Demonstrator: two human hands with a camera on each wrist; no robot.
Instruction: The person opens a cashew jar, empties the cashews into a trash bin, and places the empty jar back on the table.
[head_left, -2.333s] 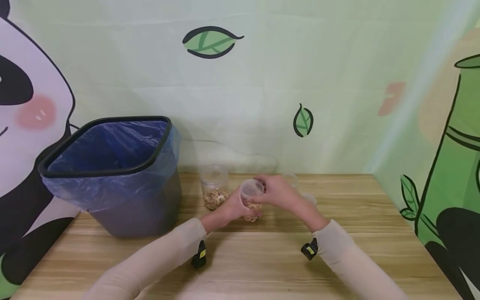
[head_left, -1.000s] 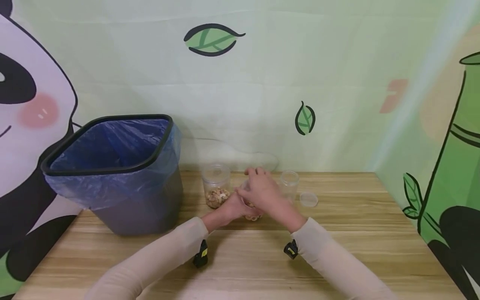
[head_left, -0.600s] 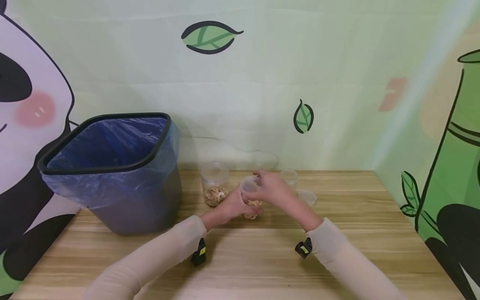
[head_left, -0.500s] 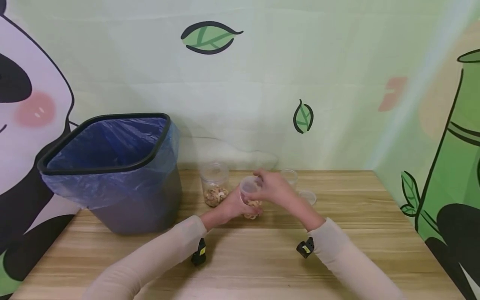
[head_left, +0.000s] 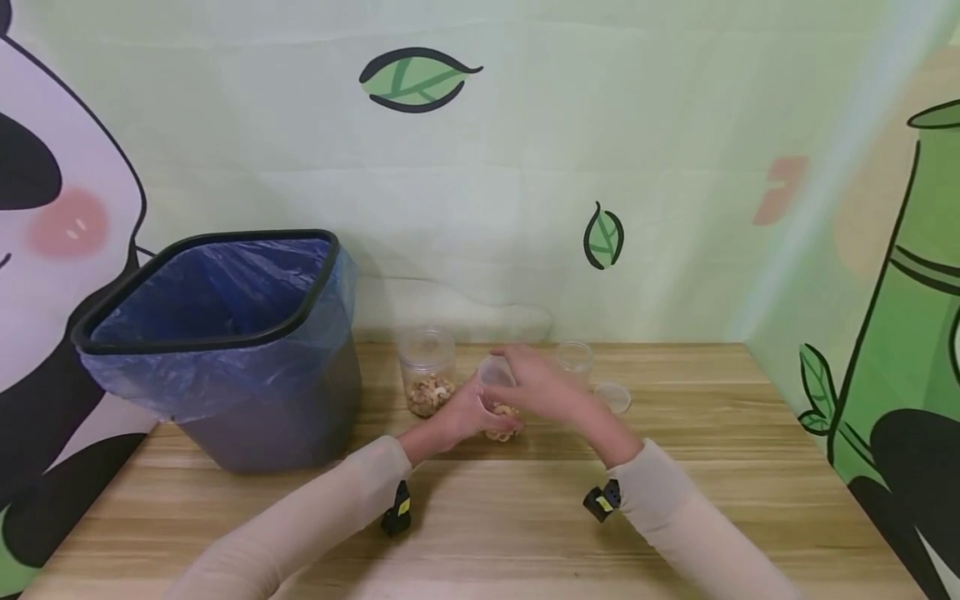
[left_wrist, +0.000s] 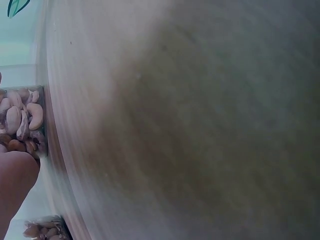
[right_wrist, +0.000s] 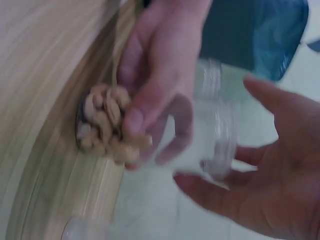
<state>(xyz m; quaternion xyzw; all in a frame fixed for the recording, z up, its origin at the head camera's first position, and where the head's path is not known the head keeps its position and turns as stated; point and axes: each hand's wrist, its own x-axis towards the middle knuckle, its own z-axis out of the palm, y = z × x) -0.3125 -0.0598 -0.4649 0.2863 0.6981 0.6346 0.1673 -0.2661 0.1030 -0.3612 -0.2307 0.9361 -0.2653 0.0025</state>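
Observation:
A clear jar with cashews in its bottom stands upright on the table, gripped round its side by my left hand. In the right wrist view, the left thumb and fingers wrap its wall just above the cashews. My right hand is at the top of this jar, thumb and fingers bent round the edge of its clear lid. The right wrist view shows those fingers spread about the lid rim. A wider clear jar of mixed nuts stands just left of the left hand.
A grey bin with a blue liner stands on the left of the wooden table. Behind the right hand is another clear jar, and a round clear lid lies flat beside it. A patterned cloth hangs behind.
My right hand swung across the jar top, turned back, and is now turned slightly leftward over the lid again. My left hand kept its grip and stayed in place.

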